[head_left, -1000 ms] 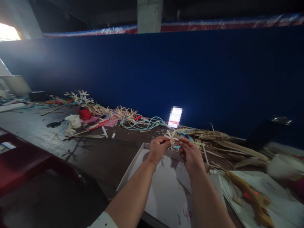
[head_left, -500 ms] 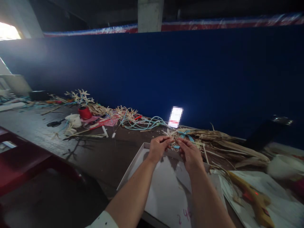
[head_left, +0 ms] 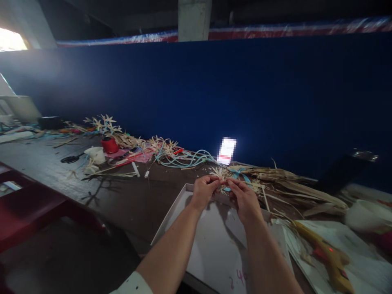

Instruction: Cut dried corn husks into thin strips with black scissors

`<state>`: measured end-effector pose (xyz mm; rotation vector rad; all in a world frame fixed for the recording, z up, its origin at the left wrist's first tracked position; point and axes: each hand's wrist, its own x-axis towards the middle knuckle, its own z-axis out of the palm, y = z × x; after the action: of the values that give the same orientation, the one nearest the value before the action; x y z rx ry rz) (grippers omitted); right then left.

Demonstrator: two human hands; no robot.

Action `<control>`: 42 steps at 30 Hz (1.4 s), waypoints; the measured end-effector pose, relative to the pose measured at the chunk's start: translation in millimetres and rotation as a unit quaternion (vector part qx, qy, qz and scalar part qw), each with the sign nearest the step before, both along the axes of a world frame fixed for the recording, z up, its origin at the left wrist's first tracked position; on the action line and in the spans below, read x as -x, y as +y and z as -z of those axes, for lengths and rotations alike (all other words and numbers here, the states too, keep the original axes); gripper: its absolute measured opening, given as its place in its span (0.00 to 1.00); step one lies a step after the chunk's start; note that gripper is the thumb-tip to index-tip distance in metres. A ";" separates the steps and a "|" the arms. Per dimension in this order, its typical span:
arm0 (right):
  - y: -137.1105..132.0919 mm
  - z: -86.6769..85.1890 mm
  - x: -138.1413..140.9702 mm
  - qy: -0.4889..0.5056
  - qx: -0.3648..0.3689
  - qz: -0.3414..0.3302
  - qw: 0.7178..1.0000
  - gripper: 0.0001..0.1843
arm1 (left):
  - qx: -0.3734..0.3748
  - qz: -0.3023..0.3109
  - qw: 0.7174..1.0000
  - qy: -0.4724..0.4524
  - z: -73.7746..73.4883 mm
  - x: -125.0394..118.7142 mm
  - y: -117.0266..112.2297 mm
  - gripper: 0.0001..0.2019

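Petals [head_left: 217, 172] cream on my feed. Partition [head_left: 153, 90] navy. Spool [head_left: 109, 145] red. Stems [head_left: 180, 167] pale blue. Glue gun [head_left: 333, 263] yellow, red light [head_left: 330, 249]. Box [head_left: 211, 245] white, magenta writing [head_left: 239, 277]. Sleeve [head_left: 130, 285] pale, dark dots [head_left: 136, 288]. Stool [head_left: 30, 212] dark red.

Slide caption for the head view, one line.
Left hand and right hand close together at pale petal-like strips, near the far edge of a shallow white rectangular box.
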<state>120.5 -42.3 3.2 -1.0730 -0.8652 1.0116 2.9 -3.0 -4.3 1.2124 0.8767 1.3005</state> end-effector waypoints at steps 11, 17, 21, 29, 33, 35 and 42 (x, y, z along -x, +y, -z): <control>-2.8 -2.8 4.6 -0.061 -0.036 0.016 0.997 0.17 | -0.010 -0.002 1.000 -0.003 0.7 -1.6 0.6 0.15; -6.6 -7.3 5.1 -0.125 -0.054 0.036 0.990 0.14 | -0.010 0.006 1.000 -0.008 1.3 -2.3 0.2 0.13; -7.3 -7.7 7.3 -0.146 -0.082 0.058 0.984 0.14 | -0.007 0.010 1.000 -0.007 -2.1 -1.0 -1.9 0.11; -6.3 -3.4 6.4 -0.304 -0.142 0.074 0.939 0.16 | -0.008 0.032 0.999 -0.034 3.4 -2.8 -2.5 0.12; -2.0 0.0 3.3 -0.331 -0.175 0.086 0.923 0.12 | -0.022 0.037 0.999 -0.019 6.9 -3.3 0.1 0.13; -3.6 -0.2 4.0 -0.338 -0.175 0.093 0.920 0.11 | -0.028 0.027 0.999 0.009 6.1 -2.9 -1.9 0.13; -4.3 1.8 6.9 -0.330 -0.160 0.125 0.922 0.10 | -0.049 0.015 0.998 0.047 1.6 -1.1 -4.4 0.11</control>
<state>113.7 -46.6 1.5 -1.2154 -1.3411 0.2579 4.0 -7.4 -6.0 1.3687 0.8662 1.2828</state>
